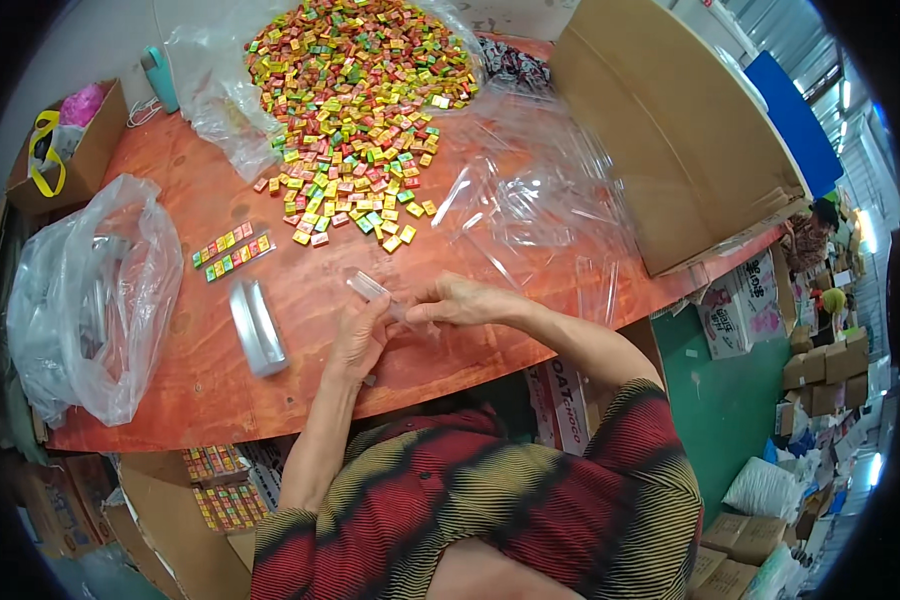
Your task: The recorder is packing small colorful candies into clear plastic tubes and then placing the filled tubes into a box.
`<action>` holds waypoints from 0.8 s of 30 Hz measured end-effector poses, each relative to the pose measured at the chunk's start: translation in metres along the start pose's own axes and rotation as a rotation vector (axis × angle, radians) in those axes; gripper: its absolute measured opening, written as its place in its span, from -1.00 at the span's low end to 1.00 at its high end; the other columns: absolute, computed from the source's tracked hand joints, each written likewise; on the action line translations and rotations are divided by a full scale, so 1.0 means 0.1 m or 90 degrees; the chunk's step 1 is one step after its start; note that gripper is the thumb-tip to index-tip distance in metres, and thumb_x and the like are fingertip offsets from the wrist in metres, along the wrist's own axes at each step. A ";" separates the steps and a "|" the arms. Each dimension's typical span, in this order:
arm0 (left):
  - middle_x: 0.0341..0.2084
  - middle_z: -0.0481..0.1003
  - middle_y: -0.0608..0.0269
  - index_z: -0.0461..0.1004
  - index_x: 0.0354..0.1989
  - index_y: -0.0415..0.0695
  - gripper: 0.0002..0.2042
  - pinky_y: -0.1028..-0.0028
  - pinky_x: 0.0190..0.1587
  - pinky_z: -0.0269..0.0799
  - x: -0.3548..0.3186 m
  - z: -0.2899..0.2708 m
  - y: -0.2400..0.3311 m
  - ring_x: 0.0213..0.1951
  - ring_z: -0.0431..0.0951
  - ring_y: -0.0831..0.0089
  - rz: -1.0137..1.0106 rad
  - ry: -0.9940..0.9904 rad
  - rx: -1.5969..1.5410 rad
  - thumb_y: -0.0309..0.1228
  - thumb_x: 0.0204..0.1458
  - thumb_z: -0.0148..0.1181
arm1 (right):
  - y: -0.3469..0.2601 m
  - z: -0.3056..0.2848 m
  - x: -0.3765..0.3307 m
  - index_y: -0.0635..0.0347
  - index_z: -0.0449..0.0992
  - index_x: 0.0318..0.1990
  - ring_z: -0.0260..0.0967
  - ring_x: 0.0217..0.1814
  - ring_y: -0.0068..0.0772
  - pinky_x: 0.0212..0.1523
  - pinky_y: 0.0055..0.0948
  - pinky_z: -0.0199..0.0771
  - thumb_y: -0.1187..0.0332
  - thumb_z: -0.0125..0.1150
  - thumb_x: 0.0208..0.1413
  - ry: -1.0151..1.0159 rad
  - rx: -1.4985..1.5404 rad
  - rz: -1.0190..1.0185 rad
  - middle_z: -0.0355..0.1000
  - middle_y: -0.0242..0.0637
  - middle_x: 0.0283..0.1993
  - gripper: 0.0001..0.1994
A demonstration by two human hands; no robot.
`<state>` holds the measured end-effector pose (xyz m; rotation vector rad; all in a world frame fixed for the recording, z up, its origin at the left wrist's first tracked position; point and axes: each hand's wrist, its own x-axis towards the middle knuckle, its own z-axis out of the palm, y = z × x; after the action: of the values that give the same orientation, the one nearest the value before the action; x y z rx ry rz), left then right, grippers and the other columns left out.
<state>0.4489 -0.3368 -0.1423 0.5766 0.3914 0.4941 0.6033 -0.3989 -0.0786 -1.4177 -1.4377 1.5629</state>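
My left hand (358, 338) and my right hand (458, 302) meet over the near middle of the table. Between them is a narrow clear plastic sleeve (366, 284), its far end sticking out past my left fingers. Both hands pinch it; the near part is hidden by the fingers. To the left of my hands lies a stack of shiny silvery strips (257, 328). Beyond that stack, two short rows of small wrapped candies (238, 258) sit side by side. A large heap of red, yellow and green wrapped candies (360, 110) covers the far middle.
Clear plastic sleeves (540, 205) lie scattered at right, before a tall cardboard box (670, 130). A plastic bag (95, 300) takes up the left edge, with a small carton (65, 150) behind it. Below the table, an open carton (175, 510) holds packed candy rows. A person (810, 235) is far right.
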 end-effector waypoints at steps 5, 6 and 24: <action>-0.28 0.33 0.11 -0.05 0.00 -0.21 -0.47 0.39 -0.27 0.36 -0.05 0.15 0.06 -0.26 0.39 0.39 0.033 0.035 0.030 -0.38 -0.13 0.06 | 0.04 -0.04 0.03 0.25 0.40 -0.59 0.15 -0.64 -0.69 -0.65 -0.63 0.16 0.30 -0.01 -0.08 0.023 -0.102 0.025 0.26 -0.45 -0.66 -0.78; -0.28 0.33 0.11 -0.05 0.00 -0.21 -0.47 0.39 -0.27 0.36 -0.05 0.15 0.06 -0.26 0.39 0.39 0.034 0.043 0.031 -0.38 -0.13 0.06 | 0.04 -0.06 0.04 0.25 0.40 -0.59 0.15 -0.64 -0.69 -0.65 -0.63 0.16 0.30 -0.01 -0.08 0.016 -0.098 0.023 0.26 -0.45 -0.66 -0.78; -0.36 0.38 0.18 0.01 -0.06 -0.19 -0.53 0.44 -0.33 0.38 -0.01 0.17 0.05 -0.33 0.43 0.35 0.054 -0.043 0.010 -0.36 -0.13 0.05 | -0.26 -0.99 -0.13 0.19 0.24 -0.54 0.23 -0.54 -0.17 -0.59 -0.28 0.21 0.38 0.01 -0.22 0.705 -0.958 -0.161 0.25 -0.21 -0.56 -0.88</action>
<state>0.4539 -0.3407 -0.1260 0.6259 0.3073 0.5507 0.6936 -0.3724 -0.0360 -2.0707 -1.7694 -0.8279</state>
